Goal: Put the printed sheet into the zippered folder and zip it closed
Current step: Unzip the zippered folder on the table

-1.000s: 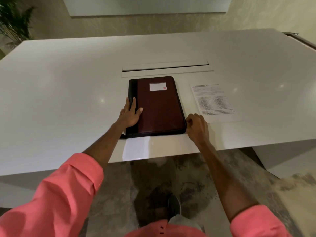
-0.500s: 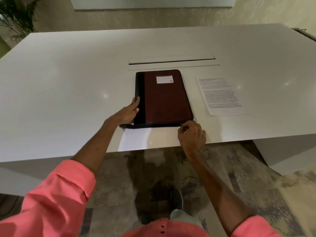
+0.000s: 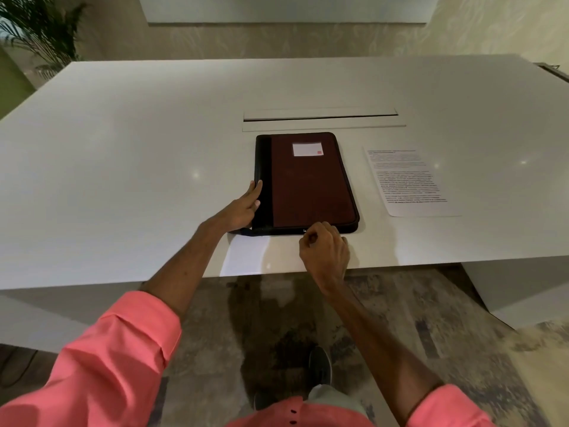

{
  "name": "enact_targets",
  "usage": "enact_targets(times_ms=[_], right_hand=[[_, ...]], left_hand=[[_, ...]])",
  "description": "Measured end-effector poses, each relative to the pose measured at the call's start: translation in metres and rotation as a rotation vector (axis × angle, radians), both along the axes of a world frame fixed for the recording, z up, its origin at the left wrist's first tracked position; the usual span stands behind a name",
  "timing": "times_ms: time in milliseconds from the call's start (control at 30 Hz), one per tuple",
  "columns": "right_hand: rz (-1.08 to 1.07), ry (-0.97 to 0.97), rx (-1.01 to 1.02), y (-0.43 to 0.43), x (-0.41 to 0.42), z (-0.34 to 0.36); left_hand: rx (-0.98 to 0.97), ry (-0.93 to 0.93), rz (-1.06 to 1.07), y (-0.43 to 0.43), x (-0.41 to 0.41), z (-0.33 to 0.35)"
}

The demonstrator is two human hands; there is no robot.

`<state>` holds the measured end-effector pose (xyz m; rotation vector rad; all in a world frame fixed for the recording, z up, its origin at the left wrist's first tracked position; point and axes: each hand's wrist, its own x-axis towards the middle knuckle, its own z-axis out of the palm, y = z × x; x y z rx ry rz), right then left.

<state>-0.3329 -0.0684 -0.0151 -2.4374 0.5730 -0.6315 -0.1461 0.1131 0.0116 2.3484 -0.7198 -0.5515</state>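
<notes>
A dark red zippered folder point(image 3: 311, 183) with a black spine and a white label lies shut on the white table point(image 3: 123, 180). My left hand point(image 3: 243, 208) rests against its left spine edge, fingers along the side. My right hand point(image 3: 324, 254) is at the folder's near edge, fingers pinched at the zipper pull point(image 3: 304, 232). The printed sheet point(image 3: 408, 180) lies flat on the table to the right of the folder, apart from both hands.
A long cable slot point(image 3: 320, 118) is set into the table just beyond the folder. The table's near edge runs right under my right hand. A potted plant point(image 3: 37, 29) stands at the far left. My shoe shows on the patterned floor below.
My right hand has slid left along the folder's near edge from its right corner toward the middle. My left hand shifted from the cover to the spine's side.
</notes>
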Motion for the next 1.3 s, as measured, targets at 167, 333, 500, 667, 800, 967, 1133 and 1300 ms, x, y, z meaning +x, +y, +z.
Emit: enact_targets(times_ms=[167,333,500,667,800,967,1133,1300], right_hand=[[0.071,-0.007,-0.013,0.011,0.005,0.0],[0.156,-0.02,-0.007,0.029,0.011,-0.001],[0.234,-0.014,-0.02,0.05,0.02,-0.001],[0.321,-0.007,-0.042,0.064,0.026,-0.002],[0.47,0.042,-0.044,0.076,0.033,-0.001],[0.52,0.055,-0.045,0.08,0.036,-0.002],[0.557,0.016,-0.134,0.073,0.039,0.002],[0.552,-0.041,-0.163,0.06,0.047,0.012]], left_hand=[[-0.006,0.006,-0.003,0.0,0.0,-0.002],[-0.039,0.037,0.017,-0.002,-0.002,-0.006],[-0.056,0.071,0.026,0.0,0.001,-0.011],[-0.071,0.09,0.015,0.0,0.003,-0.013],[-0.085,0.095,0.01,-0.001,0.005,-0.014],[-0.09,0.085,0.002,0.002,0.007,-0.016],[-0.096,0.043,0.034,-0.001,0.006,-0.02],[-0.178,0.003,0.121,0.001,0.003,-0.018]])
